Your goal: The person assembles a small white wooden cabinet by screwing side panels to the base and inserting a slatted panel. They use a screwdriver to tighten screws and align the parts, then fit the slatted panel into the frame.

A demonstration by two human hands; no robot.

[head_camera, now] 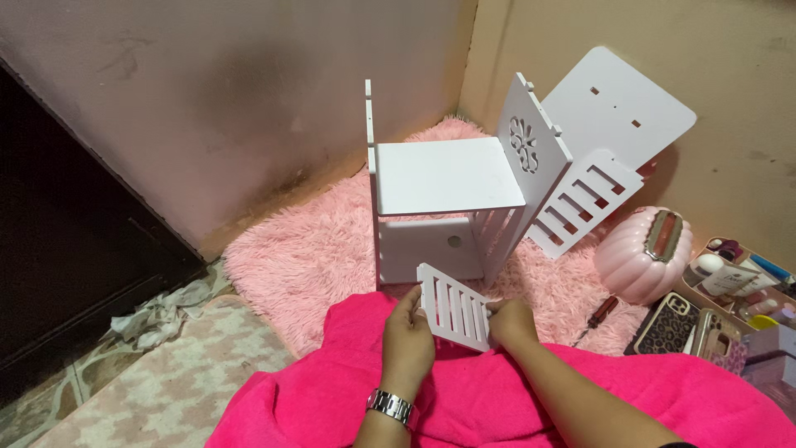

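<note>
Head view: both hands, left hand (408, 332) and right hand (512, 322), pinch one small white slatted panel (454, 308) between their fingers, over the pink blanket (497, 398). Just beyond stands one half-built white shelf unit (448, 203) on a fluffy pink rug (307, 257); two loose white panels (613, 108) lean behind it.
</note>
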